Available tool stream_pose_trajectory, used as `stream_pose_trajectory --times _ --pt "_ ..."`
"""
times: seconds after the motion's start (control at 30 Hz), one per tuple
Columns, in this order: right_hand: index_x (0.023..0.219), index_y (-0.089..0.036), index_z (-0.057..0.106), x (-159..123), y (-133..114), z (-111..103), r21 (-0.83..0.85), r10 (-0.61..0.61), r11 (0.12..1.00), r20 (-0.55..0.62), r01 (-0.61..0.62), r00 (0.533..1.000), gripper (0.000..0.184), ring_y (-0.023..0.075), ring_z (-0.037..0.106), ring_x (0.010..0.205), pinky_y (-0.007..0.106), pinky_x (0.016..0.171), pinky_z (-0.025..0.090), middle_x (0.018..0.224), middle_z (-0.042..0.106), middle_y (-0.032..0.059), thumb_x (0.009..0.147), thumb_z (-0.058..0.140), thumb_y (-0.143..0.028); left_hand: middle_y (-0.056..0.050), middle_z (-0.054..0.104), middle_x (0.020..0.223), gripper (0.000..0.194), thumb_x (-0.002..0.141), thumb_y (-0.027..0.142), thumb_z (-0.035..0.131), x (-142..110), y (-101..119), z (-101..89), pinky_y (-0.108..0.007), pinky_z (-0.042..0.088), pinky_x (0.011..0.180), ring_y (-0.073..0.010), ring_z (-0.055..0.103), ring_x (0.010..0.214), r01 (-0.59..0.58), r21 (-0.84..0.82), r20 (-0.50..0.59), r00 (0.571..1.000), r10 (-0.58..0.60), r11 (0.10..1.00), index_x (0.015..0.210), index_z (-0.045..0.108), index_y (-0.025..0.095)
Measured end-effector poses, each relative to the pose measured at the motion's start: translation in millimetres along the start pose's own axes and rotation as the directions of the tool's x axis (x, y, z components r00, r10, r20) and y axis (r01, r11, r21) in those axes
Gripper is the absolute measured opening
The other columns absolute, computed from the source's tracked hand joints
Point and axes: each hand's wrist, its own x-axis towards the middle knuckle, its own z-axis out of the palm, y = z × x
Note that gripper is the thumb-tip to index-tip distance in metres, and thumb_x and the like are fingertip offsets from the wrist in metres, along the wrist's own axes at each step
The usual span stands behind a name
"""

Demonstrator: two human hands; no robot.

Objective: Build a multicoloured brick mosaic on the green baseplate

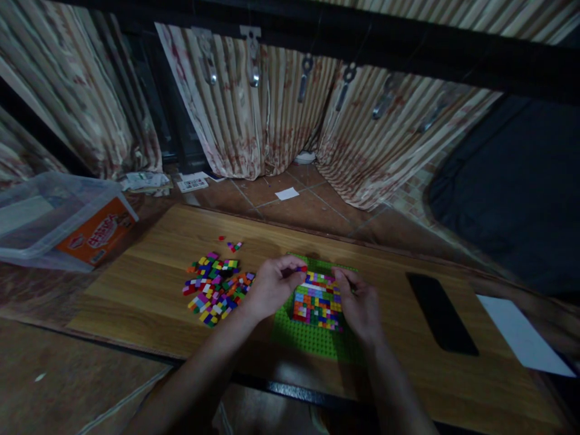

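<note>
A green studded baseplate [312, 344] lies on the wooden board, with a block of many-coloured toy bricks [317, 302] built up on its middle. My left hand [276, 284] is over the plate's left side, thumb and forefinger pinched on a small red brick [302, 268] by the block's far left corner. At the block's right edge is my right hand [360, 299], its fingers curled in and the thumb tip near the far right corner. Whether anything sits between those fingers is hidden. Left of the plate spreads a pile of loose bricks [217, 290].
A black phone-like slab [441, 311] and a white sheet [525, 332] lie to the right. Beyond the pile are a few stray bricks [234, 246]. A clear plastic bin [67, 223] with an orange label stands at the left. Striped curtains [272, 115] hang behind the wooden board [136, 290].
</note>
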Motion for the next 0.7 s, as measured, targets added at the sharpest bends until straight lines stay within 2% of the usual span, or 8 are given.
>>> stream_pose_trajectory --times 0.07,0.17,0.27,0.4,0.53,0.7 --pt "0.094 -0.022 0.071 -4 -10 2 0.0 -0.106 0.994 -0.039 0.106 0.994 0.03 0.023 0.062 0.096 0.04 0.088 0.046 0.1 0.071 0.0071 0.087 0.052 -0.044 -0.001 0.066 0.079 0.011 0.079 0.02 0.062 -1 -1 0.2 -0.023 0.047 0.069 -0.0129 0.059 0.073 -0.028 0.038 0.015 1.0 0.028 0.999 0.087 0.067 0.016" --pt "0.095 -0.024 0.071 -12 -25 8 0.022 -0.193 0.981 0.014 0.193 0.981 0.025 0.0214 0.062 0.095 0.037 0.086 0.047 0.097 0.069 0.0059 0.086 0.056 -0.041 -0.002 0.068 0.082 0.014 0.08 0.019 0.059 -2 -1 2.7 -0.025 0.049 0.073 -0.0145 0.062 0.078 -0.077 0.118 0.04 0.997 0.073 0.99 0.092 0.067 0.018" --pt "0.095 -0.025 0.071 -16 -32 14 0.053 -0.218 0.975 0.056 0.215 0.974 0.022 0.0212 0.061 0.095 0.036 0.085 0.048 0.097 0.069 0.0052 0.082 0.063 -0.041 -0.002 0.069 0.087 0.022 0.08 0.015 0.056 -4 1 7.4 -0.025 0.05 0.075 -0.0146 0.064 0.079 -0.117 0.19 0.053 0.993 0.109 0.975 0.1 0.065 0.019" --pt "0.087 -0.025 0.072 -15 -33 16 0.127 -0.196 0.974 0.062 0.187 0.979 0.017 0.0198 0.062 0.088 0.034 0.08 0.048 0.089 0.069 0.0031 0.081 0.064 -0.039 -0.001 0.069 0.081 0.031 0.082 0.017 0.056 -7 5 11.9 -0.023 0.048 0.066 -0.0129 0.063 0.069 -0.13 0.22 0.104 0.989 0.109 0.967 0.113 0.058 0.019" --pt "0.076 -0.024 0.073 -13 -35 9 0.21 -0.146 0.97 0.117 0.119 0.982 0.014 0.0186 0.062 0.082 0.032 0.075 0.047 0.082 0.068 0.0021 0.078 0.067 -0.037 0.001 0.065 0.071 0.028 0.082 0.021 0.059 -8 11 11.0 -0.021 0.043 0.06 -0.011 0.058 0.062 -0.095 0.114 0.174 0.982 0.074 0.989 0.109 0.057 0.018" --pt "0.07 -0.025 0.073 -12 -37 2 0.362 -0.133 0.931 0.214 0.048 0.968 0.012 0.0166 0.061 0.075 0.029 0.07 0.048 0.076 0.068 0.001 0.075 0.07 -0.035 0.003 0.061 0.065 0.027 0.077 0.023 0.066 -9 20 6.9 -0.02 0.04 0.055 -0.0087 0.052 0.056 0.022 -0.09 0.273 0.962 0.004 0.996 0.102 0.059 0.016"
